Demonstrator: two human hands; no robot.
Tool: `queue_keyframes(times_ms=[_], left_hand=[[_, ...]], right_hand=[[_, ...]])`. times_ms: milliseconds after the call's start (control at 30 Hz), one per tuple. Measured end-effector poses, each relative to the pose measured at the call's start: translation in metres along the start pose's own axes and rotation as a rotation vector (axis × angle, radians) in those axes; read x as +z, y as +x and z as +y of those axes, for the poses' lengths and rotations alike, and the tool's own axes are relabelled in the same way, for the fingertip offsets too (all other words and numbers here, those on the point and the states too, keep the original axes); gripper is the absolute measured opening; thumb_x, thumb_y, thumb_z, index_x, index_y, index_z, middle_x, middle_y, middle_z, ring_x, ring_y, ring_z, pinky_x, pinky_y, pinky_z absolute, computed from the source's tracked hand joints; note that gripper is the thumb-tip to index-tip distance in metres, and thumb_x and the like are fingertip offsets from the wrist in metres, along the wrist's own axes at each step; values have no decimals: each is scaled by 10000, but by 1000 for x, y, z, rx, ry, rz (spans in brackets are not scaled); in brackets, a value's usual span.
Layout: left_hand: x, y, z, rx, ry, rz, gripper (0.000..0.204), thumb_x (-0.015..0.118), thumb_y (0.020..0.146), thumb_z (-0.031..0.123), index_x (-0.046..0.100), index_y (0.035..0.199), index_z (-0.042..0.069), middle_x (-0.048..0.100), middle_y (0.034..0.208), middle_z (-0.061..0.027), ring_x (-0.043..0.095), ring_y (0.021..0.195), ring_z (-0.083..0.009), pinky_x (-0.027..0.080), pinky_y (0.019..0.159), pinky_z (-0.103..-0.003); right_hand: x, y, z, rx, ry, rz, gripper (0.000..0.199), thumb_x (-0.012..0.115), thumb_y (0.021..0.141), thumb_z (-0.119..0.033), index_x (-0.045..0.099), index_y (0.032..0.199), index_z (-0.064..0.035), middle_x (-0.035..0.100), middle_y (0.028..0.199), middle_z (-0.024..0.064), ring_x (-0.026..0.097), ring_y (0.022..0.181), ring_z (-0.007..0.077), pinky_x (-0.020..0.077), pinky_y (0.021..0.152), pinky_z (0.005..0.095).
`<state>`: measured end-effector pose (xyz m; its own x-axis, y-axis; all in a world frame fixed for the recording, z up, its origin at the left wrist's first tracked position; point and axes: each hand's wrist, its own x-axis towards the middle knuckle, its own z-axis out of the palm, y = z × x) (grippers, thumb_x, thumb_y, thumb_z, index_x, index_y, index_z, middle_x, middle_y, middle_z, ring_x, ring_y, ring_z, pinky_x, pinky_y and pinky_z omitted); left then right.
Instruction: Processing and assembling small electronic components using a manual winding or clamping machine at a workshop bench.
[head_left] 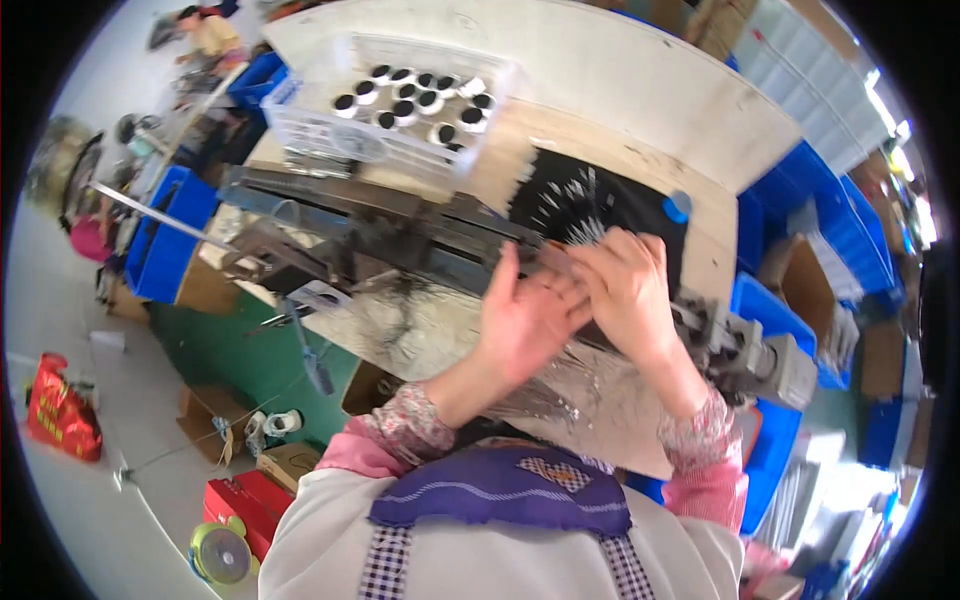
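My left hand [528, 318] is turned palm up over the front of a long metal bench machine [440, 240], its thumb raised and fingers spread. Just right of it, my right hand [632, 290] has its fingers bent together, their tips meeting over the left fingertips. Something small and pale shows by the right fingertips, too blurred to name. Right behind the hands lies a black mat [650, 215] with many thin, shiny metal pieces [580, 205] scattered on it. A small round blue cap [677, 207] sits at the mat's right side.
A clear plastic crate [420, 160] at the back left holds several white, black-topped round pieces. The machine's metal end block [780, 370] stands at the right. Blue bins [170, 235] flank the bench on both sides. A pale board [600, 70] closes off the back.
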<state>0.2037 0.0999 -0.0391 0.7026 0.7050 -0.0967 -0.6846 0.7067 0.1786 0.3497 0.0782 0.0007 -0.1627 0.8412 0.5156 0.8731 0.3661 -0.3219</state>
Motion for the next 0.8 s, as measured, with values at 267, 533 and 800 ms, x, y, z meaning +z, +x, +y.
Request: queue_keyframes(times_ms=[267,533,800], left_hand=[[-12,-6,-8,71,67,45,719,299,979,562,417,1280,-80,459,1334,-191,373,1328,-315,239,1158,-426],[-11,-9,-7,73,83,46,690,297,990,536,381,1303,-74,430,1361,-193,376,1325,-287,246,1156,-405],[-12,-4,1,10,121,-17,667,333,978,561,440,1291,-18,493,1321,-122,423,1283,-233,281,1126,-367]], right_hand=[[-9,2,37,127,252,-125,163,725,725,-15,727,888,-29,595,699,83,545,570,172,413,543,296],[-5,7,19,47,45,-152,105,665,785,-124,728,868,-116,611,757,22,599,763,206,387,860,359],[-17,5,23,6,5,-165,113,687,750,-111,724,857,-109,593,716,8,591,764,173,371,818,348]])
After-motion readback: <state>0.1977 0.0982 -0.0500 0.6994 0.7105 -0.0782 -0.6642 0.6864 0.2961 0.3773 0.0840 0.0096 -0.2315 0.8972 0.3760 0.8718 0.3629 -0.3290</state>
